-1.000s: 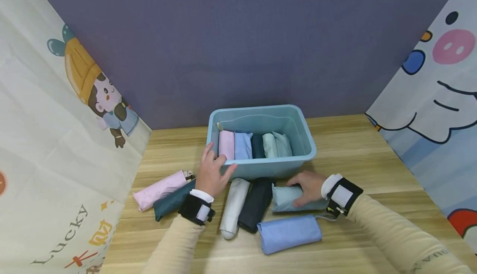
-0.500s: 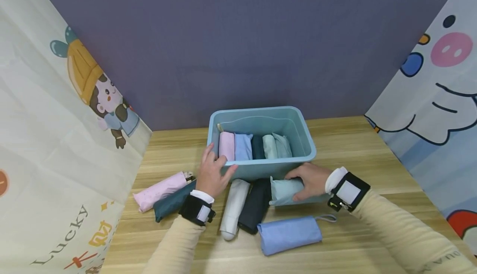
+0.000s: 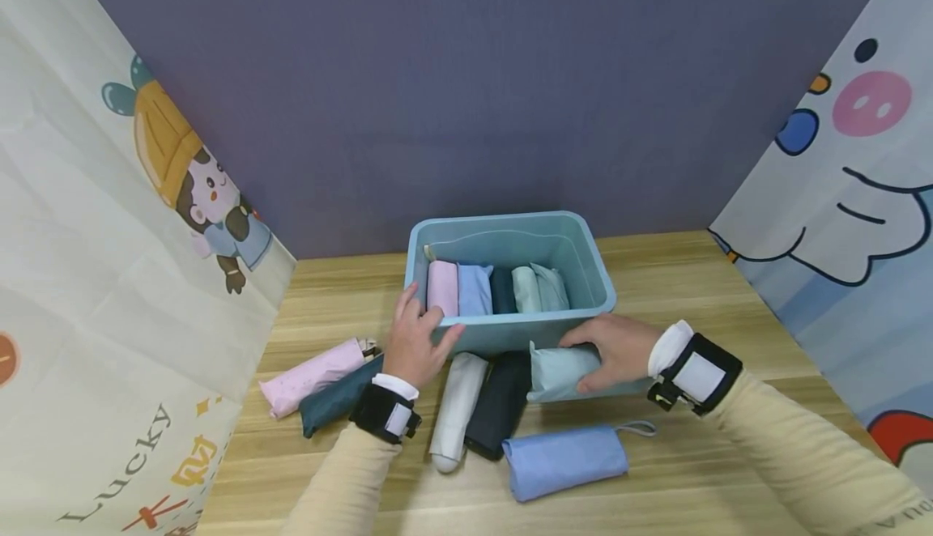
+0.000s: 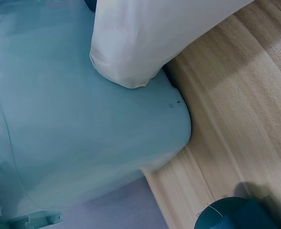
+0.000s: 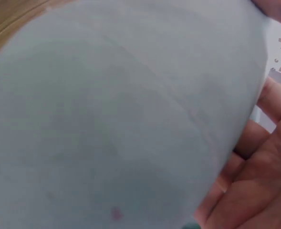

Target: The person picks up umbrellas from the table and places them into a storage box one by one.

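My right hand [image 3: 619, 346] grips a pale blue-green folded umbrella [image 3: 557, 372], just in front of the bin's near wall at the right. This umbrella [image 5: 116, 114] fills most of the right wrist view, with curled fingers along its edge. At the near left corner of the blue plastic bin [image 3: 525, 332], my left hand [image 3: 414, 343] rests with fingers spread against rim and wall. Inside the bin stand a pink umbrella [image 3: 442, 287], a blue one [image 3: 475, 289], a dark one [image 3: 502, 289] and two pale green ones [image 3: 538, 287] in a row.
On the wooden table [image 3: 685, 293] lie a light grey umbrella [image 3: 459, 410], a black one [image 3: 499, 406] and a blue one [image 3: 564, 461] with a strap. Left of them lie a pink umbrella [image 3: 317, 376] and a dark teal one [image 3: 338, 398]. A dark panel [image 3: 496, 99] stands behind the bin.
My right hand has closed on the pale blue-green umbrella and lifted it slightly off the table, toward the bin. The left hand stays at the bin's corner.
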A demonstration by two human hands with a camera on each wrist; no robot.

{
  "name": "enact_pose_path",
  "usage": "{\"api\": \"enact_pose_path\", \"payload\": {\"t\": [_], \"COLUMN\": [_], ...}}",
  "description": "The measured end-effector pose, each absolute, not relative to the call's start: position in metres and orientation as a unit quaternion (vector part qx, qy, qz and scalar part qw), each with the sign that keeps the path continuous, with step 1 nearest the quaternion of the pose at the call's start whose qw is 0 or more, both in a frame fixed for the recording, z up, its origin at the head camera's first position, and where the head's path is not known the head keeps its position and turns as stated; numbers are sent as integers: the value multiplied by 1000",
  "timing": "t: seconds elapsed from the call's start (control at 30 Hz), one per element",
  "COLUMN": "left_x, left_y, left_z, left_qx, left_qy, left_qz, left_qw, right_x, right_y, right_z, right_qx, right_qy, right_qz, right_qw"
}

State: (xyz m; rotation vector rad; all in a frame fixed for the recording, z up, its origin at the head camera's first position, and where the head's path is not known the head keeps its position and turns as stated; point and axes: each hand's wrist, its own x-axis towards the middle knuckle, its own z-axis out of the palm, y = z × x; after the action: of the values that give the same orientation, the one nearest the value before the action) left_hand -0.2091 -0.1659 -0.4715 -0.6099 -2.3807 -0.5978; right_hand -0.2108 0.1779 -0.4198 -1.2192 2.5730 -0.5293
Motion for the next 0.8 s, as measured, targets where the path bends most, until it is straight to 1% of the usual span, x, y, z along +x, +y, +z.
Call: {"api": "enact_pose_path", "payload": {"t": [0.2, 0.47, 0.63, 0.8], "left_x": [-209, -207, -207, -208], "left_y": [-166, -166, -166, -166], "left_z": [-471, -472, -473, -472], "left_qx": [-231, -226, -228, -231], "left_qy": [-898, -898, -893, -892], "left_qz": [-223, -223, -226, -226], "left_qw": [302, 306, 315, 317], "right_x": [-206, -207, -215, -226], "right_y": [176, 174, 172, 170], "right_z": [-401, -362, -339, -317], "right_qx": [-416, -408, -420, -432], "right_qy": [881, 886, 880, 876], "right_qz": [-190, -190, -202, -206], "right_qw": [119, 112, 91, 58]}}
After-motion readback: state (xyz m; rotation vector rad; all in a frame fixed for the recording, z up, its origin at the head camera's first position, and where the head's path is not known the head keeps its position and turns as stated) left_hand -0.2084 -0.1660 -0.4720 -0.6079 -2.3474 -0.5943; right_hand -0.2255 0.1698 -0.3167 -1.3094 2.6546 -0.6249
